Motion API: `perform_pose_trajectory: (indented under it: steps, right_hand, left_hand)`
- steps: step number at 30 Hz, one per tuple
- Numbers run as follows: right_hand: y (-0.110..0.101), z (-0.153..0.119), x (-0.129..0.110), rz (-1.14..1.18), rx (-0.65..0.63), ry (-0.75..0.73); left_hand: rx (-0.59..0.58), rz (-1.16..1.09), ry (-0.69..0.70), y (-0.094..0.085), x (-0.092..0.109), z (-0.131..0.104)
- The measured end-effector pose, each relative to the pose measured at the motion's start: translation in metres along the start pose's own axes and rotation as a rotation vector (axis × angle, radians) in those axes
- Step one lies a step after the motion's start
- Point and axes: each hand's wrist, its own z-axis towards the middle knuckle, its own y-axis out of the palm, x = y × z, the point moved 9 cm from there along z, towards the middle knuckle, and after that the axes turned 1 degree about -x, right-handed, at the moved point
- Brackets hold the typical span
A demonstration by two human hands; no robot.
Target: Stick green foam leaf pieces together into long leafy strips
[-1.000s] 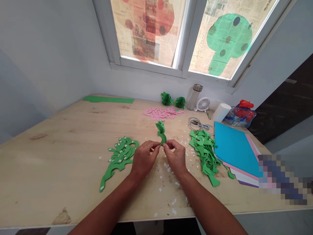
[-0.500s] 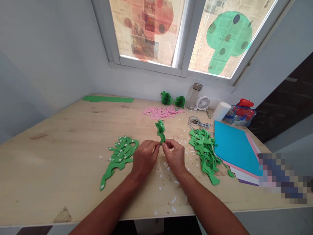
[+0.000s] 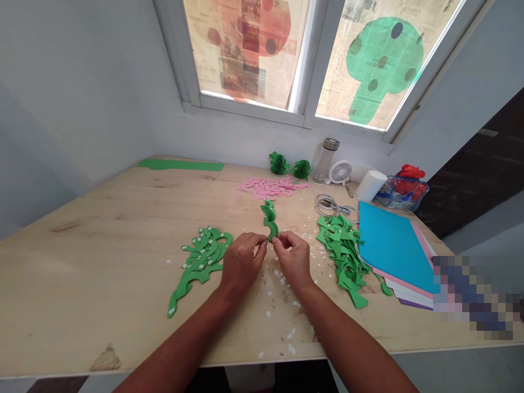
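A wavy, layered green paper piece stands out beyond my fingertips, near the middle of the wooden table. My left hand pinches its near end from the left. My right hand pinches the same end from the right, with the fingertips of both hands almost touching. Left of my left hand lies a pile of curved green paper strips with small white squares on them. Green paper scraps are heaped to the right of my right hand. Small white bits are scattered around my right hand and forearm.
Pink paper cutouts lie farther back, with two green paper balls behind. At the right are scissors, a glass bottle, a small fan, a white roll, a bag and blue sheets.
Both hands have barely moved. The near part of the green piece shows a slightly wider curve between the fingertips.
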Motion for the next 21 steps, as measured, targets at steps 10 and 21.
perform_pose_trajectory:
  steps: [10,21]
  right_hand:
    - [0.0011,-0.0009,0.0002,-0.043,0.002,0.003]
    - [0.0005,-0.0011,0.0007,-0.035,0.0,0.034]
  left_hand:
    - [-0.012,0.116,0.073,0.0043,0.0033,-0.0023]
    - [-0.013,0.093,0.076,0.0045,0.0031,-0.0021]
